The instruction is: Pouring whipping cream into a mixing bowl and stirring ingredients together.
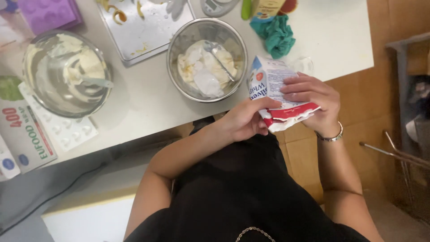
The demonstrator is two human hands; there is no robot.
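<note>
- Head view, grip: both hands close on a white, blue and red paper cream carton [268, 87], tilted and held in the air just past the edge of the white surface [148, 101]. Left hand [244, 120] pinches the red-and-white top fold; right hand [313, 101] wraps the printed side.
- Progress, as judged: the fold looks partly pulled apart; no cream is pouring yet.
- Carton: creased, its top end turned toward the person.
- Nearby: a round steel bowl [207, 58] of pale cream with a metal spoon [221, 60] stands just beside; a glass bowl [67, 74] of batter sits well apart.
</note>
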